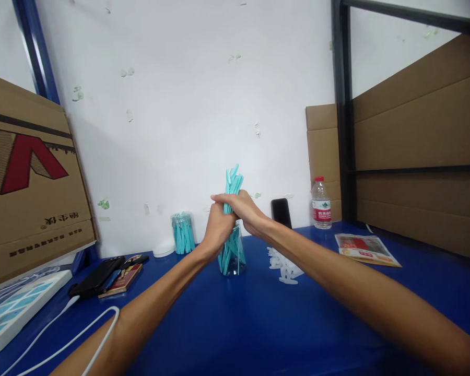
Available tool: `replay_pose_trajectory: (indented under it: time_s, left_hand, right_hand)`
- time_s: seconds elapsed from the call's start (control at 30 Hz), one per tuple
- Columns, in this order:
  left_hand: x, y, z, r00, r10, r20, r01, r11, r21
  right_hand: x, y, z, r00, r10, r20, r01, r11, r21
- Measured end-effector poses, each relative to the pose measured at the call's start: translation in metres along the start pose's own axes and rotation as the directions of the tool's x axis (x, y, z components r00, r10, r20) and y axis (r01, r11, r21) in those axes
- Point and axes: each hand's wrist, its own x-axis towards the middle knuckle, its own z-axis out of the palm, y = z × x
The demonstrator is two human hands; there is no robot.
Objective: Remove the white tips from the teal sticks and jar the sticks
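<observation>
Both my hands are closed around a bundle of slim teal plastic sticks point(234, 183), whose tops poke up above my fingers. My left hand point(218, 227) wraps the bundle from the left and lower down. From the right, my right hand point(247, 210) grips it, thumb reaching across toward the left. Directly below stands a clear jar point(235, 270) with more teal sticks leaning inside; my hands hide part of its mouth. I cannot tell whether the held sticks reach into the jar.
A second jar of teal sticks point(184, 235) stands behind left, beside a white lid point(163, 250). White plastic pieces point(288, 269) lie right, near a phone point(281, 212), water bottle point(321, 206) and packet point(366, 248). At left are a black case point(97, 277), power strip point(23, 308) and cable point(66, 347).
</observation>
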Motion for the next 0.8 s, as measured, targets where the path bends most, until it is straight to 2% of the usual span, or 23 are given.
replay_pose_trajectory:
  time_s: [0.1, 0.2, 0.3, 0.37, 0.4, 0.43, 0.47, 0.5, 0.53, 0.6, 0.67, 0.7, 0.77, 0.8]
  left_hand:
    - [0.007, 0.009, -0.005, 0.999, 0.015, 0.051, -0.015, 1.000, 0.011]
    - [0.017, 0.024, -0.013, 0.995, 0.008, 0.095, -0.006, 1.000, -0.020]
    - [0.020, 0.040, -0.032, 0.974, 0.006, 0.225, -0.011, 1.000, 0.020]
    - [0.015, 0.039, -0.050, 0.943, -0.034, 0.331, -0.010, 0.991, 0.132]
    - [0.010, 0.033, -0.059, 0.960, -0.034, 0.278, -0.021, 0.981, 0.193]
    - [0.005, 0.023, -0.068, 0.988, 0.011, 0.154, -0.048, 0.969, 0.241]
    - [-0.001, 0.009, -0.075, 0.998, 0.049, 0.049, -0.061, 0.960, 0.272]
    - [-0.007, -0.007, -0.080, 0.999, 0.023, 0.025, -0.029, 0.958, 0.284]
    - [-0.013, -0.024, -0.082, 0.996, -0.060, 0.058, 0.043, 0.962, 0.270]
    - [-0.023, -0.056, -0.078, 0.959, -0.228, 0.166, 0.185, 0.953, 0.241]
    - [-0.029, -0.076, -0.066, 0.943, -0.218, 0.251, 0.179, 0.970, 0.167]
    - [-0.030, -0.082, -0.059, 0.946, -0.192, 0.260, 0.164, 0.979, 0.125]
    - [-0.032, -0.085, -0.045, 0.964, -0.145, 0.221, 0.127, 0.987, 0.096]
    - [-0.033, -0.084, -0.041, 0.978, -0.121, 0.167, 0.102, 0.988, 0.120]
  right_hand:
    - [0.010, -0.010, 0.009, 0.998, 0.055, 0.008, -0.055, 0.998, 0.029]
    - [0.020, -0.018, 0.018, 0.999, 0.047, 0.013, -0.047, 0.995, 0.082]
    - [0.032, -0.025, 0.018, 1.000, -0.002, -0.023, 0.007, 0.977, 0.212]
    - [0.040, -0.028, 0.008, 0.998, -0.034, -0.045, 0.047, 0.946, 0.321]
    - [0.044, -0.028, 0.002, 0.998, -0.037, -0.047, 0.052, 0.931, 0.361]
    - [0.048, -0.028, -0.006, 0.999, -0.031, -0.022, 0.037, 0.924, 0.381]
    - [0.051, -0.026, -0.014, 1.000, -0.018, 0.006, 0.015, 0.922, 0.386]
    - [0.053, -0.024, -0.022, 1.000, -0.012, 0.024, 0.002, 0.922, 0.387]
    - [0.054, -0.020, -0.028, 0.999, -0.010, 0.035, -0.004, 0.923, 0.384]
    - [0.054, -0.011, -0.037, 0.999, -0.010, 0.040, -0.006, 0.927, 0.374]
    - [0.051, -0.001, -0.041, 0.999, -0.004, 0.039, -0.010, 0.933, 0.360]
    - [0.050, 0.003, -0.042, 0.999, -0.002, 0.038, -0.011, 0.936, 0.353]
    - [0.047, 0.007, -0.042, 0.999, -0.008, 0.038, -0.005, 0.941, 0.338]
    - [0.044, 0.007, -0.042, 0.999, -0.016, 0.038, 0.002, 0.944, 0.330]
